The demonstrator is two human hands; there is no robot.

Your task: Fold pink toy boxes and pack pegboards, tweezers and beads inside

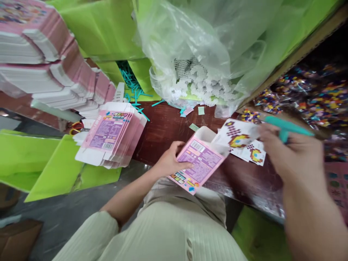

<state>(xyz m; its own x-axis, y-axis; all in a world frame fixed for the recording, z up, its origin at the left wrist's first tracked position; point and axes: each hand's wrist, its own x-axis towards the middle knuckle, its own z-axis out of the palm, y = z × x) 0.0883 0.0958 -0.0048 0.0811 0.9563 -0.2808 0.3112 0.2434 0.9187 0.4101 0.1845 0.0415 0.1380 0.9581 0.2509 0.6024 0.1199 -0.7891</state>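
Observation:
My left hand (173, 159) is closed around a pink and purple cardboard box (202, 159), thumb on its printed face. The box is tilted, and its open end with raised white flaps points up and to the right. In my right hand (290, 148) are a white card (235, 134) with a pixel pattern and a teal plastic tool (289, 127). The card's left edge is at the mouth of the box; I cannot tell how far inside it reaches. More printed cards (255, 153) lie on the table (160, 127) just below it.
Flattened pink boxes (108, 130) lean in a bundle at left, beside tall stacks of boxes (54, 65). Behind are teal sticks (133, 83) and a clear bag (190, 32) of white grid pieces (203, 81). At right, a carton holds packets of coloured beads (323, 94).

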